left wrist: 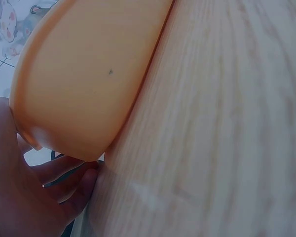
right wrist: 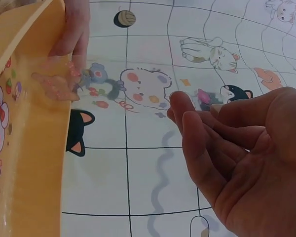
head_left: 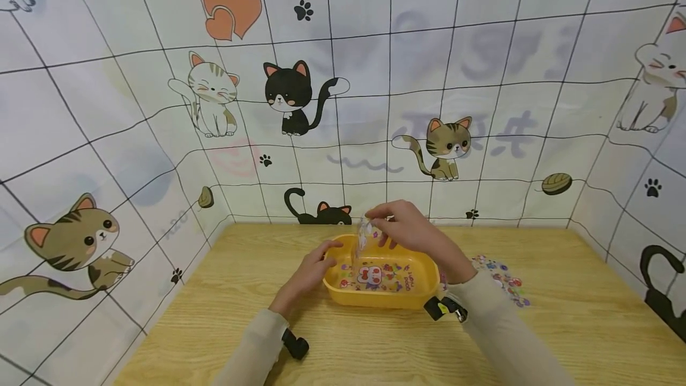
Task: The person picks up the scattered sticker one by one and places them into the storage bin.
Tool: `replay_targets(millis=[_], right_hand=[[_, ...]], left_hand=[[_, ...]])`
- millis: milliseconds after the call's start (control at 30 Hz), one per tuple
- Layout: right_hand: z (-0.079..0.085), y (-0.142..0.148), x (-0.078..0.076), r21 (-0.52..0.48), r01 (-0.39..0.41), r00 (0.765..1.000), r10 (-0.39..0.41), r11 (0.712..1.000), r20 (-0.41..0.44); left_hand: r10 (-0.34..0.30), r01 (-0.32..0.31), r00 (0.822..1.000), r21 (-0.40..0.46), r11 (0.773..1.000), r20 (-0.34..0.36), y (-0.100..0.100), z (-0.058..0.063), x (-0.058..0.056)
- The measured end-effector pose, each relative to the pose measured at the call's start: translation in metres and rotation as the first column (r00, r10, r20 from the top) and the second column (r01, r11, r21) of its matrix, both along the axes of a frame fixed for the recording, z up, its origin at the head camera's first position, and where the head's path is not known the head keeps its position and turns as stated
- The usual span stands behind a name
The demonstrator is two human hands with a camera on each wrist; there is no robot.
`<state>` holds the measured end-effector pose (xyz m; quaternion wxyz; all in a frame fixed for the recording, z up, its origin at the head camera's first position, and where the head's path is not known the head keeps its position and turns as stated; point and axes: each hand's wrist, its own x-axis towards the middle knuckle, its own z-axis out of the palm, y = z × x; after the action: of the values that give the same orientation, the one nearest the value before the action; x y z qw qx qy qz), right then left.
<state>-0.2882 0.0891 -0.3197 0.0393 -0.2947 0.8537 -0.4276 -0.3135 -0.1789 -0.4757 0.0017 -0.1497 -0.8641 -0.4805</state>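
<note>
A yellow plastic basin (head_left: 375,299) stands on the table, with a cartoon rabbit and small colourful pictures on its inner floor. My left hand (head_left: 309,271) holds the basin's left end, fingers over the rim; the left wrist view shows the basin's outer wall (left wrist: 89,74) beside the curled fingers. Above the basin, my right hand (head_left: 406,230) pinches a clear sticker sheet (right wrist: 144,91) between thumb and fingertips. The sheet bears a white bear and small coloured figures. It hangs from the fingertips toward the basin's left end, near the left hand.
More clear sheets with colourful stickers (head_left: 501,282) lie on the wooden table (head_left: 370,350) right of the basin, partly behind the right forearm. A white cat-print sheet (head_left: 370,106) with black grid lines rises behind the table and along both sides.
</note>
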Motion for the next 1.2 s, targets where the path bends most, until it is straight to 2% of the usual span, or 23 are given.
replay_targets(millis=[467,700,900,1100,1200], right_hand=[[-0.02,0.001,-0.004,0.078,0.021,1.0,-0.022,0.997,0.009],[-0.023,0.006,-0.004,0.215,0.019,0.999,-0.013,0.976,-0.031],[-0.026,0.012,-0.007,0.314,0.015,1.0,-0.013,0.949,-0.007],[-0.029,0.015,-0.011,0.302,0.04,0.995,-0.064,0.953,0.072],[-0.031,0.015,-0.012,0.286,0.061,0.993,-0.087,0.956,0.081]], left_hand=[[0.0,0.0,1.0,-0.004,1.0,0.001,-0.002,-0.002,0.0],[-0.015,0.015,1.0,0.004,1.0,-0.011,-0.001,-0.002,0.0],[-0.006,0.006,1.0,-0.001,1.0,-0.009,0.0,0.0,0.001],[-0.008,0.008,1.0,0.001,1.0,-0.01,0.0,-0.001,0.001],[-0.012,0.012,1.0,0.005,1.0,-0.01,-0.001,-0.001,0.001]])
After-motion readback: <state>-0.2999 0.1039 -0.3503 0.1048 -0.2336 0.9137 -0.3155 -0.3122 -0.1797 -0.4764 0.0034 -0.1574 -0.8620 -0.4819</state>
